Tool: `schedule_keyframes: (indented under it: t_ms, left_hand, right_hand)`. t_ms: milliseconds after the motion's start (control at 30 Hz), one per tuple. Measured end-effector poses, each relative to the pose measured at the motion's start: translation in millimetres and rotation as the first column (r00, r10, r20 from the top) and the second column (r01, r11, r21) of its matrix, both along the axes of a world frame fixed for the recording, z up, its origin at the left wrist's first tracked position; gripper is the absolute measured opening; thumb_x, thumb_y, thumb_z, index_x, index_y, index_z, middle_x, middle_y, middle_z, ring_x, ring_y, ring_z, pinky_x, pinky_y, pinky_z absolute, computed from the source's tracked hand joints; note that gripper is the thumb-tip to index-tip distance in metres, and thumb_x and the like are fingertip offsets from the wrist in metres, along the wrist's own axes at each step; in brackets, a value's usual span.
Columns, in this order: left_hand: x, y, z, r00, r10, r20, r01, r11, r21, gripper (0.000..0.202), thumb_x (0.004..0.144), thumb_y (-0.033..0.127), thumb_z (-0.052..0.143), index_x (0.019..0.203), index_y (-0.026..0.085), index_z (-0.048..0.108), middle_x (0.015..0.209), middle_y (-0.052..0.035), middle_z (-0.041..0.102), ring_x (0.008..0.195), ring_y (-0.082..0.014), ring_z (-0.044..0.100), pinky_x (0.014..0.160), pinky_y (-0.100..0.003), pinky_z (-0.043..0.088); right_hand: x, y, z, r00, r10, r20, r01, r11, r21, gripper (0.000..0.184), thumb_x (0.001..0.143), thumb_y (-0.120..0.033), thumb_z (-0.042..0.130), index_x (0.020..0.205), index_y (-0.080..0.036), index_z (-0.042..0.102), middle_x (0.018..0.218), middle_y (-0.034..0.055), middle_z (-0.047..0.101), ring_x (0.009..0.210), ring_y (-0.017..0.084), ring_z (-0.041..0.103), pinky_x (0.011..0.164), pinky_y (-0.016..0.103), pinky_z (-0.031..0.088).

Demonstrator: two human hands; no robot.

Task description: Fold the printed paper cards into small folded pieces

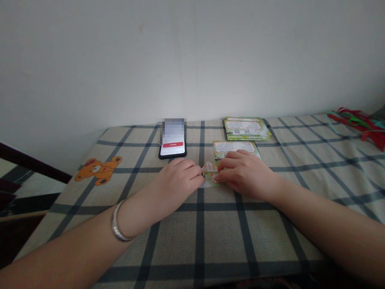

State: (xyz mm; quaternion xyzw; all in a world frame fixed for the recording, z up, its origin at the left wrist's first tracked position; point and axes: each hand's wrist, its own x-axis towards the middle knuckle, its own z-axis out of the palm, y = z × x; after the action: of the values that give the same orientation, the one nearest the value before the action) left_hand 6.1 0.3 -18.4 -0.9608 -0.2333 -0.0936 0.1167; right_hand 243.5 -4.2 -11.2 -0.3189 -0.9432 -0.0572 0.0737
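Note:
My left hand [179, 178] and my right hand [245, 173] meet at the middle of the checked tablecloth [210, 224]. Both pinch a small folded piece of printed paper [209, 171], orange, white and green, which lies on the cloth between the fingertips. The fingers of each hand are curled and pressed on the paper's edges. My right hand rests partly on a green and orange leaflet [228, 147] lying flat under it. A silver bracelet [118, 228] sits on my left wrist.
A black phone [172, 145] with a lit screen lies just beyond my left hand. A stack of green leaflets [246, 128] sits farther back. Red and green ribbons [363, 124] lie at the far right. A bear print [98, 169] marks the cloth's left side. A white wall stands behind.

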Motion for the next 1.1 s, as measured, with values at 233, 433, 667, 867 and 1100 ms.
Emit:
schedule_keyframes:
  t_ms: [233, 433, 667, 867, 1100]
  left_hand:
    - [-3.8, 2.4, 3.0, 0.998, 0.014, -0.053, -0.01, 0.997, 0.071, 0.014, 0.09, 0.016, 0.055, 0.079, 0.017, 0.065, 0.078, -0.0032, 0.061, 0.08, -0.0203, 0.054, 0.074, -0.035, 0.045]
    - [-6.9, 2.3, 7.3, 0.996, 0.025, -0.084, -0.019, 0.997, 0.074, 0.017, 0.088, 0.014, 0.056, 0.073, 0.018, 0.063, 0.074, -0.0028, 0.061, 0.077, -0.0204, 0.054, 0.072, -0.035, 0.044]
    - [-9.6, 3.6, 9.3, 0.998, 0.01, -0.058, -0.008, 0.999, 0.039, 0.022, 0.09, 0.011, 0.052, 0.073, 0.017, 0.065, 0.073, -0.0028, 0.062, 0.079, -0.0192, 0.056, 0.073, -0.034, 0.043]
    - [-12.5, 6.9, 8.3, 0.997, 0.032, -0.077, -0.034, 0.999, -0.033, 0.016, 0.086, 0.01, 0.057, 0.075, 0.016, 0.066, 0.077, -0.0032, 0.064, 0.079, -0.0183, 0.057, 0.073, -0.034, 0.046]
    - [-10.3, 3.6, 10.0, 0.994, 0.11, 0.014, -0.106, 0.978, -0.179, 0.013, 0.082, 0.011, 0.055, 0.075, 0.015, 0.066, 0.08, -0.0043, 0.062, 0.077, -0.0177, 0.057, 0.072, -0.033, 0.048]
  right_hand:
    - [8.6, 0.5, 4.6, 1.0, 0.018, -0.007, -0.018, 1.0, -0.002, 0.019, 0.09, -0.019, 0.054, 0.092, -0.027, 0.071, 0.087, 0.0004, 0.068, 0.084, 0.019, 0.05, 0.074, 0.034, 0.03]
    - [17.4, 1.6, 8.6, 1.0, 0.026, -0.018, -0.026, 0.999, -0.026, 0.018, 0.089, -0.019, 0.054, 0.084, -0.025, 0.07, 0.086, -0.0001, 0.069, 0.087, 0.018, 0.052, 0.076, 0.035, 0.03]
    - [24.5, 2.4, 12.8, 0.999, 0.052, -0.012, -0.053, 0.998, -0.022, 0.02, 0.086, -0.015, 0.055, 0.085, -0.027, 0.071, 0.085, -0.0008, 0.07, 0.087, 0.018, 0.055, 0.077, 0.035, 0.032]
    - [28.7, 3.2, 13.8, 0.998, 0.056, -0.001, -0.056, 0.996, -0.07, 0.022, 0.09, -0.017, 0.052, 0.09, -0.028, 0.071, 0.092, -0.0019, 0.072, 0.091, 0.019, 0.055, 0.081, 0.036, 0.033]
    - [29.7, 3.1, 12.0, 0.998, 0.051, -0.04, -0.054, 0.995, -0.086, 0.022, 0.087, -0.014, 0.053, 0.088, -0.027, 0.071, 0.09, -0.0009, 0.071, 0.09, 0.019, 0.056, 0.082, 0.036, 0.035]
